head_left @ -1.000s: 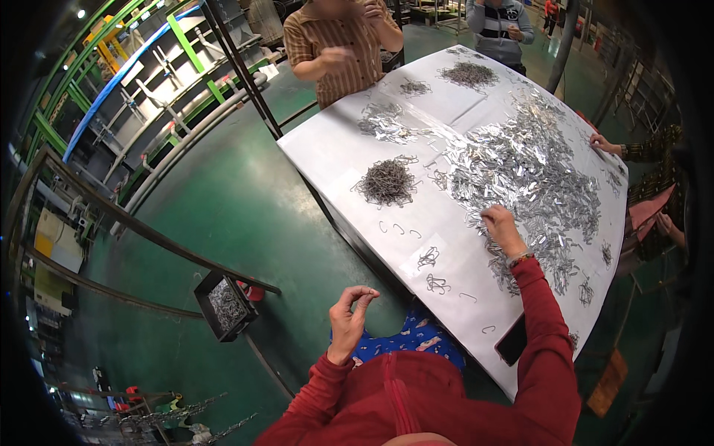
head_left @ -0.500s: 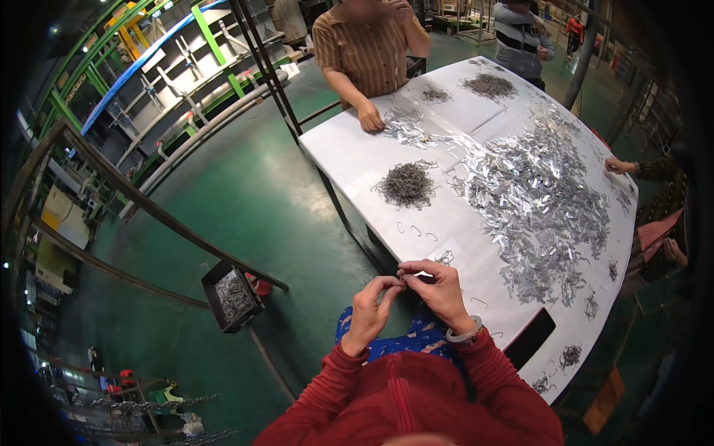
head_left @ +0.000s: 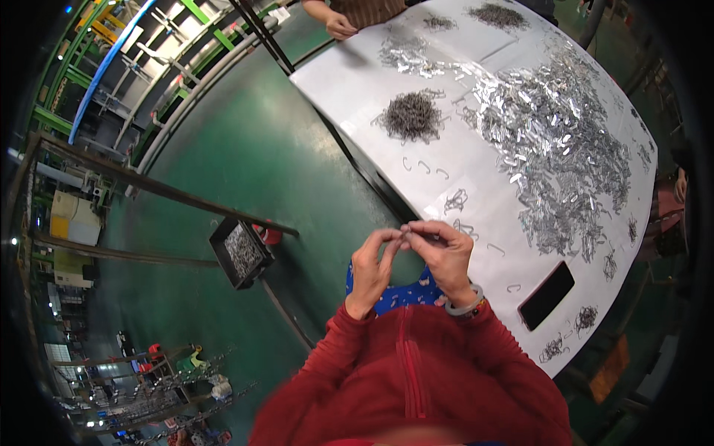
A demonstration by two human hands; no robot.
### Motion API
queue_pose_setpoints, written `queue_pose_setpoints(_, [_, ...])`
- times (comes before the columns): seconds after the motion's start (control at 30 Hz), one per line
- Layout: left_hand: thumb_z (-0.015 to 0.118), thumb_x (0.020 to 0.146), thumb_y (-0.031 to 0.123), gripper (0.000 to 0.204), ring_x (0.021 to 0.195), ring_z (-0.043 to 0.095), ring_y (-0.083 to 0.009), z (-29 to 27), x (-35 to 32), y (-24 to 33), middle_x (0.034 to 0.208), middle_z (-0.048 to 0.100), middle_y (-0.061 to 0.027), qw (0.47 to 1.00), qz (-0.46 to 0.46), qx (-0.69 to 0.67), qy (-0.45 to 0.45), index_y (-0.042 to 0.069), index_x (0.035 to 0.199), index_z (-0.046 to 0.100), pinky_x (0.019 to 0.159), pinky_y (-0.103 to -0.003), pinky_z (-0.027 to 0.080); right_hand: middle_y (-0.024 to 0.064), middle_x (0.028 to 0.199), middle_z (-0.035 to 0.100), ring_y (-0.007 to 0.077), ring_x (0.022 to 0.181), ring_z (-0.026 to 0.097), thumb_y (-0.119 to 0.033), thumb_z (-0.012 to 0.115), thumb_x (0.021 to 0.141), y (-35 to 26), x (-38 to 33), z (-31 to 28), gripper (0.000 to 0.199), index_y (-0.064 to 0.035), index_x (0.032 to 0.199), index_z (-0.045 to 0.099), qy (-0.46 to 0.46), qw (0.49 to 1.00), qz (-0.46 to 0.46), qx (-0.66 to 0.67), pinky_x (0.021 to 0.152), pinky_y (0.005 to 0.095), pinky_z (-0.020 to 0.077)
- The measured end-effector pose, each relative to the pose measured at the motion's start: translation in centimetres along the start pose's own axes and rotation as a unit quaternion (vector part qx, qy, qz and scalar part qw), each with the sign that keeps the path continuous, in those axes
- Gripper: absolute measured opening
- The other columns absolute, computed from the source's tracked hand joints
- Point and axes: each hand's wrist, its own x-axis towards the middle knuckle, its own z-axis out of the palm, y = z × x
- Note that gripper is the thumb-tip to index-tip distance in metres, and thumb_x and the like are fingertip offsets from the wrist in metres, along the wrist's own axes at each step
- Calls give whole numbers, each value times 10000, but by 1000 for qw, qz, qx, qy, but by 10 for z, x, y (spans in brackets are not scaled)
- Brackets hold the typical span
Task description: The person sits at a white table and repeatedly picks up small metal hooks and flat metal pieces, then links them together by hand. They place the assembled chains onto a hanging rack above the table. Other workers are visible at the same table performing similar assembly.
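Just off the table's near-left edge, my left hand (head_left: 373, 269) and my right hand (head_left: 446, 256) meet fingertip to fingertip. Both pinch at something too small to make out. Beyond them on the white-covered table (head_left: 353, 100) lie a few loose C-shaped metal hooks (head_left: 424, 168) and a small tangle of hooks (head_left: 455, 199). Farther off is a dark heap of hooks (head_left: 411, 117). A broad spread of shiny flat metal pieces (head_left: 554, 149) covers the table's middle. To the right of my right hand rests a black phone (head_left: 547, 295).
On the green floor to my left stands a black bin (head_left: 242, 253) of small metal parts, beside a red container (head_left: 269, 233). A metal frame rail (head_left: 163, 182) runs past it. A co-worker's hand (head_left: 341, 27) is over the far-left table corner; another person (head_left: 669, 208) sits at the right.
The view has tilted down, so the table sits higher in the picture. My hands stay pressed together at the fingertips. The far-left co-worker's hand has drawn back from the shiny pieces.
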Motion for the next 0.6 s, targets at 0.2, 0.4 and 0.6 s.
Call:
queue_pose_setpoints(0.2, [628,834,24,144,912,624,-202,0,34,-25,962,661,-117,986,-33,-131,93,10,977,643,754,-314,493,182,877,675,193,714,664,82,647,792,-3,9,-5,150,81,942,633,-15,992,92,90,673,288,560])
queue_pose_setpoints(0.4, [653,806,110,128,775,548,-258,29,170,-103,790,571,-100,963,136,234,11,84,923,699,681,-353,465,151,894,669,156,743,655,73,631,811,2,3,-18,150,83,960,641,-41,986,129,98,688,248,549])
queue_pose_setpoints(0.6, [562,764,57,79,933,530,-300,63,216,-129,935,539,-134,856,196,470,-88,37,820,614,732,-391,483,174,889,669,189,757,657,92,629,799,0,-3,-26,118,94,916,641,-40,980,175,82,680,285,561])
